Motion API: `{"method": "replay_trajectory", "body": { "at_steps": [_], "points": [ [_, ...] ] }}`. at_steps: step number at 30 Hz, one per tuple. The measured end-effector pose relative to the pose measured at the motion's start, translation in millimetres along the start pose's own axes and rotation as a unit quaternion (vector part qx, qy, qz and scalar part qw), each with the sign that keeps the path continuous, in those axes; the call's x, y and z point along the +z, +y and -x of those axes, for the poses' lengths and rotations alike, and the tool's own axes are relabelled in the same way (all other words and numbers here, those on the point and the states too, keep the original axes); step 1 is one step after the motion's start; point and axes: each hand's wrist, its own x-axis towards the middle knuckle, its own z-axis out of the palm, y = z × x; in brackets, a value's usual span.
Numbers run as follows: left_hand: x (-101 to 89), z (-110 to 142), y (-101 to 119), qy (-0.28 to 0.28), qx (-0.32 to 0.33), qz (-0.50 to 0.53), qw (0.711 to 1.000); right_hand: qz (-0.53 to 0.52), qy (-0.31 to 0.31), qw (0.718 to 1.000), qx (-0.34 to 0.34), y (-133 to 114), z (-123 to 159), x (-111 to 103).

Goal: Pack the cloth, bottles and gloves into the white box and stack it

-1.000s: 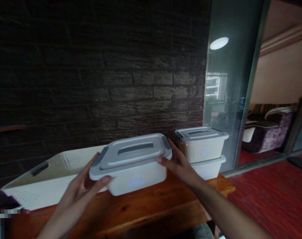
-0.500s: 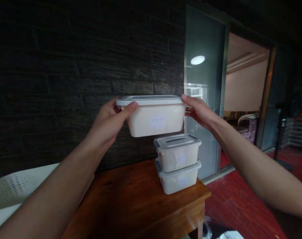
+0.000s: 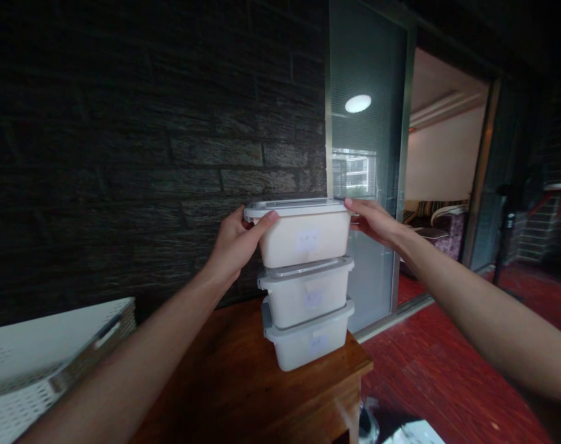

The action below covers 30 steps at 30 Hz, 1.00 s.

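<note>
Between my two hands is a white lidded storage box (image 3: 303, 240) with a small label on its front. My left hand (image 3: 246, 237) grips its left end, thumb over the front of the rim. The fingers of my right hand (image 3: 373, 219) close on the right end, thumb near the lid's corner. Directly beneath is a second white storage box (image 3: 290, 299), and under that a third storage box (image 3: 292, 345) rests on the wooden table (image 3: 216, 382). The held box appears to sit on the stack, though its full contact is hard to see.
A white perforated basket (image 3: 63, 320) stands at the left. Behind the table rises a dark brick wall (image 3: 146, 154). A glass sliding door (image 3: 373, 259) and an open doorway lie to the right, above a red floor (image 3: 428, 357). Some items lie below the table's right end.
Both hands have lowered the held box onto or close to the top of the two stacked boxes. The view has turned slightly to the right, showing more of the basket's rim.
</note>
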Motion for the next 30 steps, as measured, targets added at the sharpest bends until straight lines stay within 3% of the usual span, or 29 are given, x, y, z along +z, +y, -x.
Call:
{"method": "replay_trajectory", "body": {
  "at_steps": [14,26,30],
  "points": [
    [5.2,9,-26,0.001,-0.023,-0.037,0.999,-0.012,0.001,0.999,0.033,34,-4,-7],
    [12.5,26,-18,0.014,0.001,-0.044,0.999,-0.034,-0.011,0.999,0.032,35,-2,-5],
    [9.4,27,-20,0.007,-0.009,-0.05,0.999,-0.051,0.014,0.998,0.036,38,0,-1]
  ]
}}
